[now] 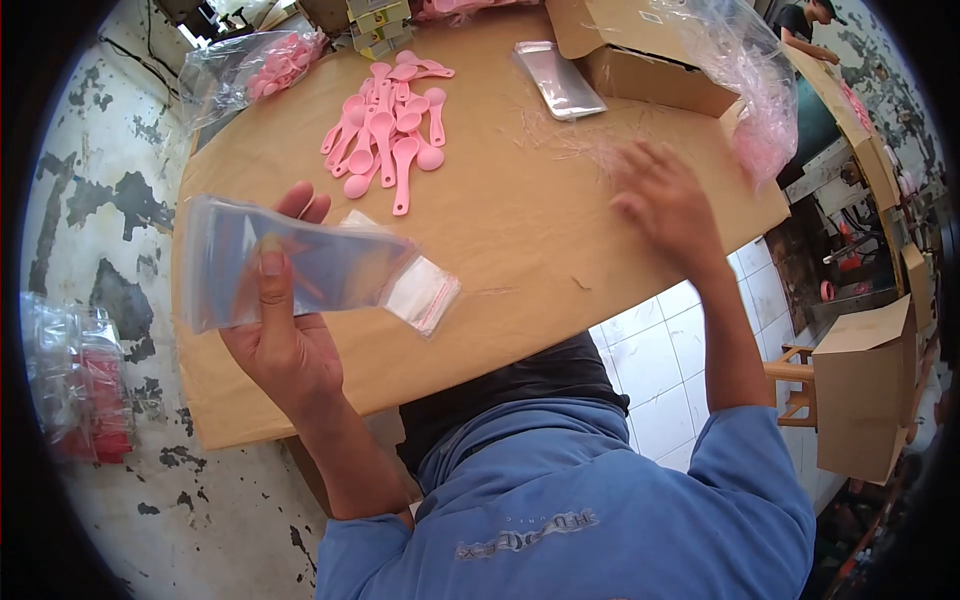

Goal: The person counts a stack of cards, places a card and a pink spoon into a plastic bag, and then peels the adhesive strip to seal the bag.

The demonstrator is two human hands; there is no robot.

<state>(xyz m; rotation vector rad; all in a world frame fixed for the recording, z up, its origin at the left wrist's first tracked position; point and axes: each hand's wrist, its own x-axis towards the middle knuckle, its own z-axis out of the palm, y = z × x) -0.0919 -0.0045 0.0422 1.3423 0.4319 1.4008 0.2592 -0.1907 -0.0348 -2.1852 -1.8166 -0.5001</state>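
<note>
Left hand holding bags, right hand free over table.

I see the left hand (pixel 285 340) raised palm-up at 8 o'clock, thumb pinning a stack of clear bags (pixel 300 265). Right hand (pixel 665 205) at 2 o'clock, blurred, fingers spread wide, holding nothing, forearm angled down. Pink spoons (pixel 390 125) lie at 12 o'clock on the brown table (pixel 520 250).

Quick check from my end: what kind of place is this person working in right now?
Probably a small packing workshop. A brown paper-covered table carries a pile of pink plastic spoons, the left hand holds clear plastic bags, and cardboard boxes stand nearby.
</note>
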